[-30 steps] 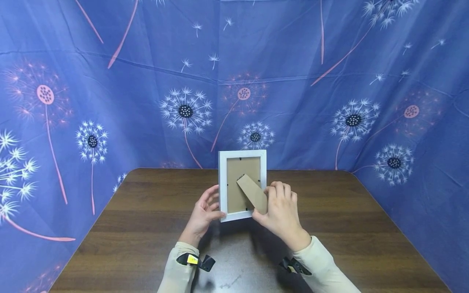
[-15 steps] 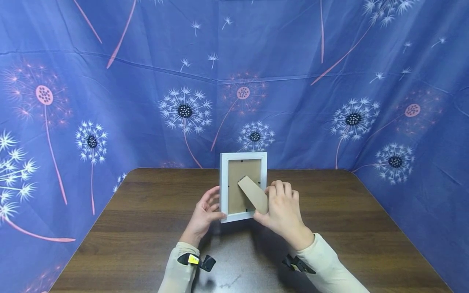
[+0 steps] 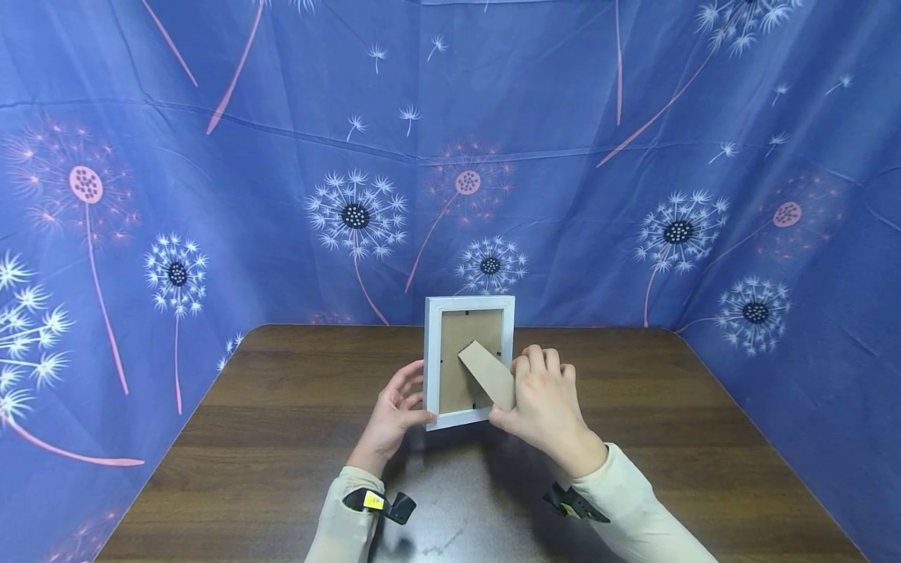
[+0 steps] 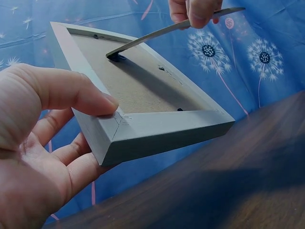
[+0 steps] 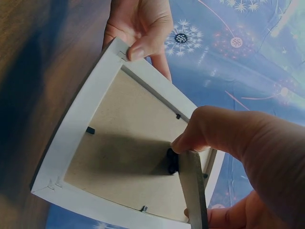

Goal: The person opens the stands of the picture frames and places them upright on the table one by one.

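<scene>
A white picture frame [image 3: 433, 367] is held up above the table, its back with a tan backing board [image 4: 138, 90] turned toward me. My left hand [image 3: 389, 418] grips the lower left corner, thumb on the back edge and fingers behind. From the board an easel stand leg [image 3: 487, 374] sticks out at an angle. My right hand [image 3: 549, 403] pinches the leg's free end between thumb and fingers. Small black tabs [image 5: 90, 130] sit around the backing board, and a black hinge [image 5: 172, 161] shows at the leg's base. The frame's front is hidden.
Below the hands lies a brown wooden table [image 3: 296, 391]. A blue cloth [image 3: 563, 195] with dandelion prints hangs behind it and along both sides. Black straps [image 3: 380, 504] with small devices are on both wrists.
The frame has shifted slightly right and down, with both hands still on it. My right forearm has moved a little to the right. The stand leg keeps about the same angle.
</scene>
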`<state>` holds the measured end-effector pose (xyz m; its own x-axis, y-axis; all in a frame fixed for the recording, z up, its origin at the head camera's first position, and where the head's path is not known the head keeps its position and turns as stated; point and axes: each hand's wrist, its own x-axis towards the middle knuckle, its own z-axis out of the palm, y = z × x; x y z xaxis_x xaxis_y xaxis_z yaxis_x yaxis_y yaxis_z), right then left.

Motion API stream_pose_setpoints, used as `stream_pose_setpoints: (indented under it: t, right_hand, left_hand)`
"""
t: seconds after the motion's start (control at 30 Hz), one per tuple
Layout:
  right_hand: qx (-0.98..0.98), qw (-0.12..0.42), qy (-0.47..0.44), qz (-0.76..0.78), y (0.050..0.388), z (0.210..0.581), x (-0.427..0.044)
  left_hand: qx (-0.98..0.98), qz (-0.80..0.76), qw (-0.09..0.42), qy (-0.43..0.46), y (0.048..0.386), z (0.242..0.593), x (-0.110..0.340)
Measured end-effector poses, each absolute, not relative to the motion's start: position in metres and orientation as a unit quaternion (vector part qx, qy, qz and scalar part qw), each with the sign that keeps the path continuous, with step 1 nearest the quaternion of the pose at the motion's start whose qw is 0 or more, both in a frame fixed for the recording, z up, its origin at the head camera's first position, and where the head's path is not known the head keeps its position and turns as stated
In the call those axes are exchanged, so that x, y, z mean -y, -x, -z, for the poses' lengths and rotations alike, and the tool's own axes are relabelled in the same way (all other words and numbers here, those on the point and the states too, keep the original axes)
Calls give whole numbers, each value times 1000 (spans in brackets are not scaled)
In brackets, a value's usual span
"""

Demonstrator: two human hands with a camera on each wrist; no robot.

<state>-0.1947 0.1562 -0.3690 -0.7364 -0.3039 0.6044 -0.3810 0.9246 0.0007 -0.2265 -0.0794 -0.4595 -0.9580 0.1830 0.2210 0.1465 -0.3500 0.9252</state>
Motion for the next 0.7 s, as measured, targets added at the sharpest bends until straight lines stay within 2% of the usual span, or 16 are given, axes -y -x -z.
stream_pose_setpoints:
  t: [0.7]
  right_hand:
    - [939, 287, -182, -49, 191, 363, -155]
  left_hand:
    - [-554, -817, -3, -162, 227, 468, 79]
